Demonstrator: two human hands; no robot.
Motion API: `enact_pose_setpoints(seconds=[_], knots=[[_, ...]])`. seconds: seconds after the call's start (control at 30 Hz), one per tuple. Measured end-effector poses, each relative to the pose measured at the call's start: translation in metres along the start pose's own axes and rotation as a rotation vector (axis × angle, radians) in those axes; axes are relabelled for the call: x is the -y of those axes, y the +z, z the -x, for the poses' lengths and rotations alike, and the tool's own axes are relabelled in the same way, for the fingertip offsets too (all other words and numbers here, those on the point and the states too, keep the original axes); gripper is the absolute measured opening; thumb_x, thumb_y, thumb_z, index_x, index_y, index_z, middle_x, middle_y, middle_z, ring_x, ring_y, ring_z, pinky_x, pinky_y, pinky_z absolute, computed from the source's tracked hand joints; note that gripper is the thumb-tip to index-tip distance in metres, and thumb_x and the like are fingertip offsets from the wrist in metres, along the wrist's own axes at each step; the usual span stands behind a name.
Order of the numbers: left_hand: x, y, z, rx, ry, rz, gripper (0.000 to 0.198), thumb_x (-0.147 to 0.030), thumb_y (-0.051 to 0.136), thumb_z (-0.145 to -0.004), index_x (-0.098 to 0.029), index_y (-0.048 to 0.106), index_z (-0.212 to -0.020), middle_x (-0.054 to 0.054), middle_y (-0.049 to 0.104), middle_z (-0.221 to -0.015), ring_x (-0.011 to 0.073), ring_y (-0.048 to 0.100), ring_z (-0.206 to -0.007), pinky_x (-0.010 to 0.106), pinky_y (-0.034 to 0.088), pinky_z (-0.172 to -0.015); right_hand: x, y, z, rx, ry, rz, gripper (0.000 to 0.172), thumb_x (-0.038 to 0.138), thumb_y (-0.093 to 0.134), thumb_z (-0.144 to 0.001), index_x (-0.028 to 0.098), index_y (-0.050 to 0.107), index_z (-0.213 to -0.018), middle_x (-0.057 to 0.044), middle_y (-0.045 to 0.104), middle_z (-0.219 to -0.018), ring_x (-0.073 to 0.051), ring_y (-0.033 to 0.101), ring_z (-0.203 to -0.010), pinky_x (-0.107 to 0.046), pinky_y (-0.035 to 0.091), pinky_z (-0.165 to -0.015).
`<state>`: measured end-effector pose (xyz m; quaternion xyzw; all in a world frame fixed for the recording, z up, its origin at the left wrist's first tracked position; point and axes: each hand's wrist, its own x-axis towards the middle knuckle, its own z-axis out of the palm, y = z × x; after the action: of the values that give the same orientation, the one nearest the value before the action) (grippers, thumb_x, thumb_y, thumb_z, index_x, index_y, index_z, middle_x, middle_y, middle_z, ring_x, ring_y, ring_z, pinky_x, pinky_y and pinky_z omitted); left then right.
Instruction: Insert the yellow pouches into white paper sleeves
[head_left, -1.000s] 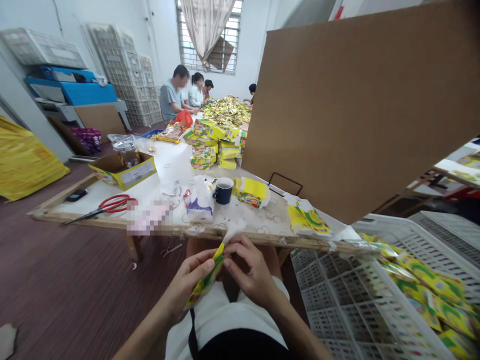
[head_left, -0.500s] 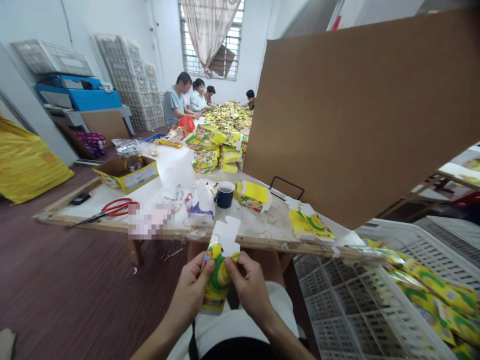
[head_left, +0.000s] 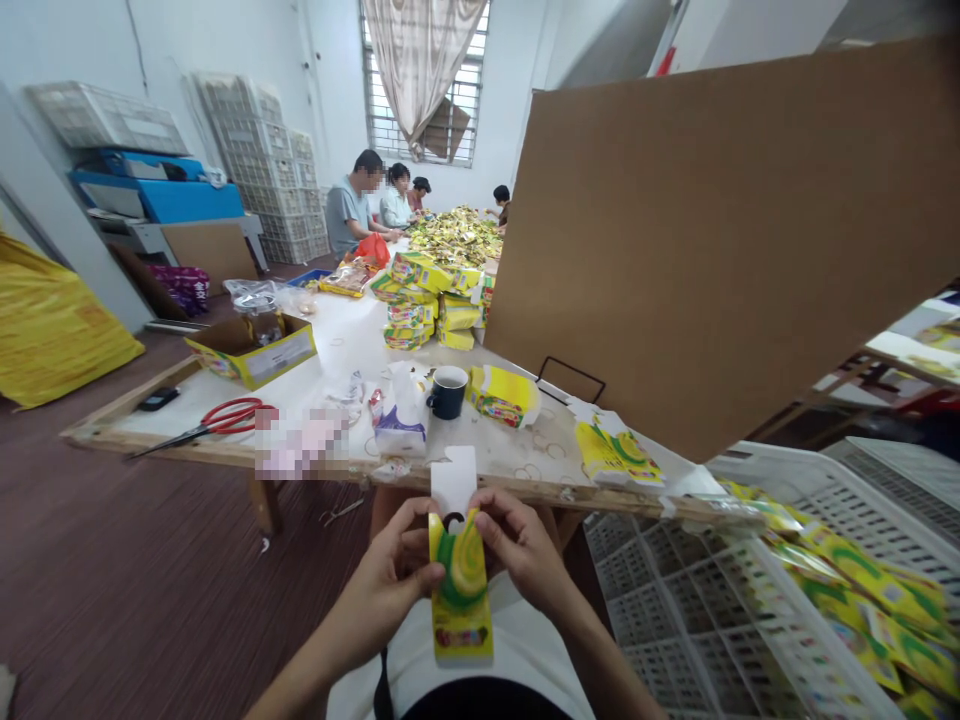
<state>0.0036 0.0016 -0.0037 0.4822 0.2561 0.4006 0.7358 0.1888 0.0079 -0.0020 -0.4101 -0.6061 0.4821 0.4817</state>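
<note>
A packing workshop: stacked crates (head_left: 255, 130); carton piles (head_left: 427, 300); seated workers (head_left: 352, 205).

Left hand (head_left: 386, 590) and right hand (head_left: 529, 550) close together, thumbs forward, fingertips in a pinch.

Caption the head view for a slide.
Left hand and right hand hold a yellow-green carton, flap up, before a table with mug and scissors.

Carton (head_left: 460, 585) between left hand (head_left: 390, 590) and right hand (head_left: 525, 550), before table (head_left: 225, 450); mug (head_left: 448, 391) on table, crate (head_left: 675, 590) right.
</note>
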Motion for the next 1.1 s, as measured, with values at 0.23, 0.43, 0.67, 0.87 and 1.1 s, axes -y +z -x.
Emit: enact_pose_setpoints(seconds=[0.23,0.43,0.67,0.87,1.1], knots=[[0.003,-0.001,0.0,-0.032,-0.005,0.016,0.068,-0.02,0.067,-0.079,-0.032,0.027,-0.132,0.006,0.069,-0.099,0.0209,0.068,-0.087,0.033,0.05,-0.077,0.001,0.004,-0.003,-0.14,-0.105,-0.006,0.023,0.035,0.059,-0.088,0.021,0.061,-0.106,-0.004,0.064,-0.089,-0.019,0.06,-0.08,-0.028,0.048,-0.071],[0.0,-0.004,-0.001,-0.143,-0.002,-0.172,0.046,-0.022,0.067,-0.079,-0.021,0.051,-0.122,0.01,0.07,-0.103,0.0247,0.067,-0.092,0.034,0.051,-0.08,0.003,-0.006,-0.002,-0.069,-0.185,0.193,0.03,0.041,0.051,-0.091,0.021,0.074,-0.092,-0.008,0.065,-0.098,-0.024,0.058,-0.096,-0.036,0.044,-0.086],[0.004,0.0,-0.002,-0.171,0.022,-0.157,0.05,-0.021,0.064,-0.08,-0.021,0.049,-0.128,0.011,0.068,-0.11,0.0259,0.063,-0.102,0.035,0.049,-0.086,0.0,0.008,-0.006,-0.018,0.072,0.226,0.032,0.021,0.062,-0.08,0.02,0.062,-0.112,-0.002,0.068,-0.075,-0.018,0.061,-0.064,-0.026,0.046,-0.058],[0.01,-0.008,-0.005,-0.15,0.05,-0.073,0.052,-0.021,0.068,-0.077,-0.022,0.048,-0.125,0.01,0.07,-0.103,0.0239,0.066,-0.094,0.035,0.05,-0.081,-0.003,0.009,-0.01,0.02,0.116,0.283,0.034,0.025,0.066,-0.078,0.02,0.059,-0.111,0.002,0.065,-0.061,-0.016,0.055,-0.05,-0.023,0.04,-0.047],[0.011,-0.005,-0.004,-0.214,0.032,-0.227,0.046,-0.025,0.071,-0.073,-0.022,0.053,-0.116,0.003,0.07,-0.087,0.0193,0.067,-0.077,0.029,0.052,-0.07,-0.001,0.012,-0.001,-0.083,0.007,0.217,0.022,0.034,0.056,-0.088,0.024,0.07,-0.102,-0.005,0.071,-0.101,-0.026,0.065,-0.091,-0.036,0.053,-0.078]])
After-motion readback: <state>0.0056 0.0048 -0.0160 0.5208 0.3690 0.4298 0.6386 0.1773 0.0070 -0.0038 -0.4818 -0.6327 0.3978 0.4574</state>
